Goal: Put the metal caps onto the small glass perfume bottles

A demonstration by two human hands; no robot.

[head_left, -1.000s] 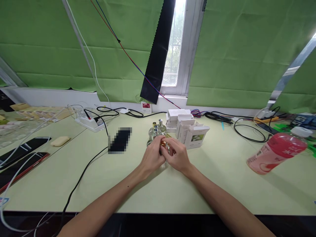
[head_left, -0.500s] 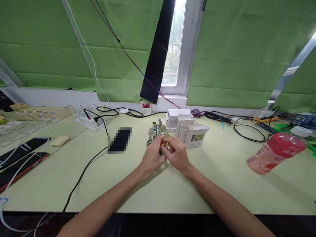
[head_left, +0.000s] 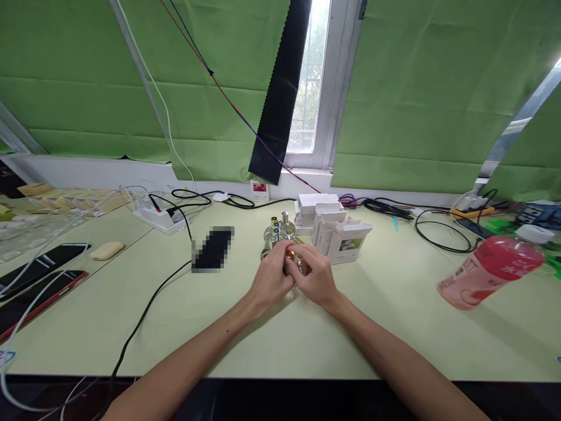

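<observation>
My left hand is closed around a small glass perfume bottle with a copper-gold top, low over the table. My right hand meets it from the other side, its thumb and fingers pinched at the bottle's top. Most of that bottle is hidden by my fingers. Just behind my left hand stand several clear round perfume bottles with silver or gold necks. Small white cartons with open flaps stand beyond my right hand, one with a flower picture on its front.
A pink drink bottle leans at the right. Left of my hands lies a blurred dark phone-like thing with a black cable. Farther left are two phones, a cream-coloured oval case and a white power strip. Cables run along the back wall.
Both hands stay in the same place around the bottle. My right thumb and fingers have shifted slightly at its top.
</observation>
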